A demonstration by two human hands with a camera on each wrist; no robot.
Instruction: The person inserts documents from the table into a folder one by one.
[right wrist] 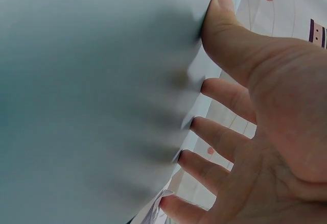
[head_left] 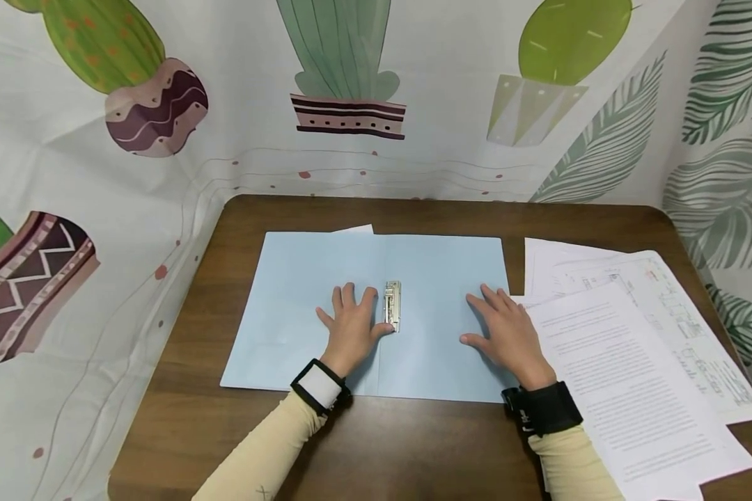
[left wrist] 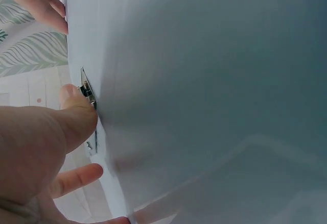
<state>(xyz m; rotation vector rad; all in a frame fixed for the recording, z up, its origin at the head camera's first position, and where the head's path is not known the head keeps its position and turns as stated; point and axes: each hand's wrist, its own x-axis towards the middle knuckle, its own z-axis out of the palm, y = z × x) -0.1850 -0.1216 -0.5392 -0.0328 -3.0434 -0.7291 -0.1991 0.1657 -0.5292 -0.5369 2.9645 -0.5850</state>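
A light blue folder [head_left: 439,278] lies spread flat on the table, with a metal clip [head_left: 393,306] near its middle fold. My left hand [head_left: 349,332] rests on the left half, fingers spread, its thumb reaching to the clip's lower end. In the left wrist view the thumb lies beside the clip [left wrist: 88,92]. On the right half, close to the outer edge, my right hand [head_left: 510,341] touches the folder with spread fingers. The right wrist view shows those fingertips [right wrist: 217,2] on the folder's surface [right wrist: 92,91]. Neither hand holds anything.
Printed sheets [head_left: 627,390] overlap on the right side of the brown wooden table [head_left: 182,390], partly beside the right forearm. A white paper corner [head_left: 357,229] sticks out behind the folder's top edge. Behind the table hangs a cloth [head_left: 451,160] with cactus and leaf prints.
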